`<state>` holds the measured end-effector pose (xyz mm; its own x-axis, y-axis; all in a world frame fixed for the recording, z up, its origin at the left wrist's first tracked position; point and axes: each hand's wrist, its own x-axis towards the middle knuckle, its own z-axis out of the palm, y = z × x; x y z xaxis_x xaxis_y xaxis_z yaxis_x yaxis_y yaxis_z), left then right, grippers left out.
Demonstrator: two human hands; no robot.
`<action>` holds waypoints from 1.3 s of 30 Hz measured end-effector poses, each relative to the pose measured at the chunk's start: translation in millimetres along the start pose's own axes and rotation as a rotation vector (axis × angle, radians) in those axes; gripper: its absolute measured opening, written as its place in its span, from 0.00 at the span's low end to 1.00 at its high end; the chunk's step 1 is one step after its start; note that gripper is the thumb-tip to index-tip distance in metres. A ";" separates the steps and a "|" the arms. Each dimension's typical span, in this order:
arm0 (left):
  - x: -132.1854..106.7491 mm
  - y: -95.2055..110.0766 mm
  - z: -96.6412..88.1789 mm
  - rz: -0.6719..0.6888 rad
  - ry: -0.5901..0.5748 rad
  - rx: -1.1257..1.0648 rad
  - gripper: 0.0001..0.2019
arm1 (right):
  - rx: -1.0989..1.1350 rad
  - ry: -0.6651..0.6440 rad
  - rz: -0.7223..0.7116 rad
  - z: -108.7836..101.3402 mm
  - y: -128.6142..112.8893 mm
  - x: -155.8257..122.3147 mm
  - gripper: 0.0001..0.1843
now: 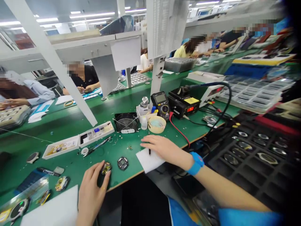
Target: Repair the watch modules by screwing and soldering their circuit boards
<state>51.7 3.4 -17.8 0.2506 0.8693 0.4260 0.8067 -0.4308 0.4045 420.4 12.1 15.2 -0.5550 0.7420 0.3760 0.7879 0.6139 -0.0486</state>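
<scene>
Left hand (pixel 92 192) at the front edge of the green counter (pixel 70 124), fingers curled closely around a round watch body (pixel 105 169), its gold-coloured circuit showing above the fingertips. Right hand (pixel 164 150) palm down and reaching toward the front edge, fingers close together above a white pad (pixel 150 160). Directly under the fingertips, a thin black stick (pixel 149 152) standing on the pad, any grip on it impossible to tell. Blue wrist strap (pixel 197 164) around the right wrist.

Between the two hands, a second round watch part (pixel 122 163) lying flat on the counter. Just behind it, a small screwdriver (pixel 96 145) among scattered crumbs, next to an open white parts box (pixel 60 148) and its white lid (pixel 96 133). Farther back, a small black fan (pixel 126 122), a round dish ringed with tan tape (pixel 156 124), and a yellow-and-black multimeter (pixel 161 105) beside a black power supply (pixel 184 102), with a red wire (pixel 177 129) trailing toward the front edge. Near the left corner, more round watch parts (pixel 62 183) beside a white sheet (pixel 50 207). Off the right edge, a black tray (pixel 254 150) with rows of round pockets holding watch rings. Across the counter, a co-worker in a black shirt (pixel 82 78), both hands down at the bench.
</scene>
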 end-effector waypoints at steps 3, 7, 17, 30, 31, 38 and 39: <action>0.5 2.0 -1.8 -0.009 -0.008 0.009 0.22 | -0.057 -0.046 -0.005 1.1 21.3 12.6 0.20; 1.2 6.0 -2.9 -0.011 -0.006 -0.001 0.19 | -0.003 0.022 -0.039 -1.0 28.1 11.9 0.16; 2.7 17.0 -8.2 -0.061 -0.021 -0.037 0.13 | 0.484 0.304 0.453 14.6 -16.6 -32.2 0.15; 2.8 16.9 -10.8 -0.074 -0.049 -0.073 0.13 | 1.228 0.127 0.541 32.7 -116.5 68.9 0.11; 2.5 16.5 -10.8 -0.076 -0.049 -0.078 0.13 | 1.253 0.104 0.546 37.9 -117.7 74.5 0.11; 2.8 16.6 -10.1 -0.082 -0.035 -0.099 0.14 | 1.207 0.095 0.601 52.6 -116.4 80.0 0.11; 3.1 16.8 -10.0 -0.080 -0.031 -0.102 0.15 | 1.170 0.101 0.593 52.1 -117.3 79.5 0.10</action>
<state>60.6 -3.5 -1.6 0.2055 0.9084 0.3641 0.7665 -0.3807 0.5173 269.9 13.1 2.6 -0.1444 0.9859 0.0849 0.1797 0.1105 -0.9775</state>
